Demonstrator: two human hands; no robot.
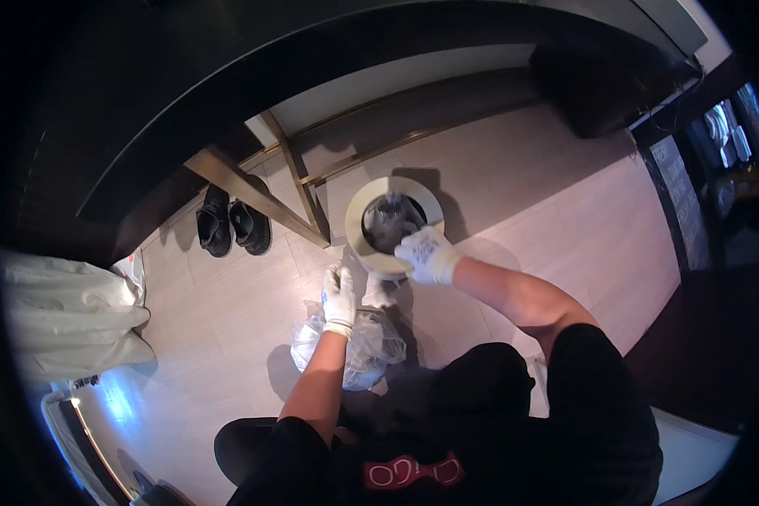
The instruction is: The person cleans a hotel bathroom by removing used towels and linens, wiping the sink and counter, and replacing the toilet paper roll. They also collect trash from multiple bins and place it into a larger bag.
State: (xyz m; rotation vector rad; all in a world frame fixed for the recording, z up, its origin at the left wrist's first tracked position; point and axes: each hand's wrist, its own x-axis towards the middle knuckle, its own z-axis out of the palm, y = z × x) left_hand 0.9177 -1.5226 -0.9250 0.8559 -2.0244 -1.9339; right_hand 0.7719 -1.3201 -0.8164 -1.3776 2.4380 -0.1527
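Observation:
A round waste bin point(362, 253) with a wide pale rim stands on the floor before me. My right hand point(427, 255), in a white knitted glove with blue print, is at the bin's near right rim. Its fingers are closed on a blurred, clear plastic item point(389, 218) over the dark opening; whether this is a bottle or a bag is unclear. My left hand point(339, 297), also gloved, hovers left of the bin, its fingers close together and their grip unclear. Below that hand lies a crumpled clear plastic bag point(370, 351) with indistinct contents.
Black shoes point(231, 228) sit left of the bin, behind an angled wooden table leg point(259, 196). A dark, curved tabletop edge point(303, 57) spans overhead. White cloth point(69, 316) hangs at the left. On the right stands a dark board with writing point(680, 196).

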